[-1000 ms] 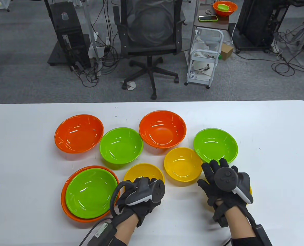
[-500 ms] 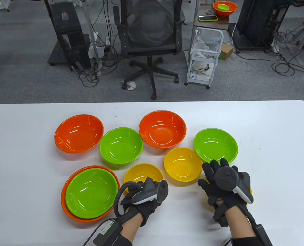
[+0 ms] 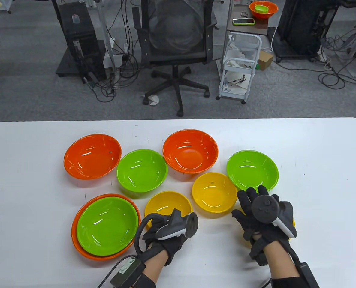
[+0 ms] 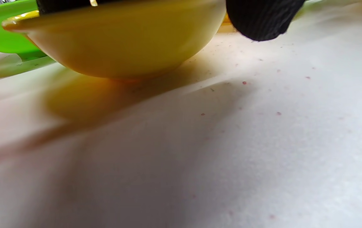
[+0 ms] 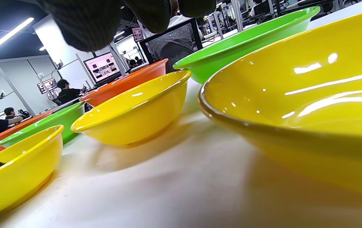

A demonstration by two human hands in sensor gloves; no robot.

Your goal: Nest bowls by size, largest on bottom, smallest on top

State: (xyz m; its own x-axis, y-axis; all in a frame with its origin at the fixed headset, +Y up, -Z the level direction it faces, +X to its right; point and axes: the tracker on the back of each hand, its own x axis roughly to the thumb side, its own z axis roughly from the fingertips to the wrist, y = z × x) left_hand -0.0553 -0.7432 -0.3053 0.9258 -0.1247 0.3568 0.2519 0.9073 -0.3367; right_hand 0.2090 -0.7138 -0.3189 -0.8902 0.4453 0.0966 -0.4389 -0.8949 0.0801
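Several bowls stand on the white table. At the near left a green bowl is nested in an orange bowl. My left hand grips the near rim of a small yellow bowl. In the left wrist view the fingers lie over that bowl's rim, the thumb is at its outer wall, and it rests on the table. My right hand lies spread over another yellow bowl, which fills the right of the right wrist view.
Loose bowls: orange, green, orange, green and yellow, standing close together across the table's middle. An office chair and a cart stand beyond the far edge.
My left hand has turned at the wrist, its tracker rolling to the right, and shifted slightly right at the yellow bowl's rim. The right hand and all bowls have not moved.
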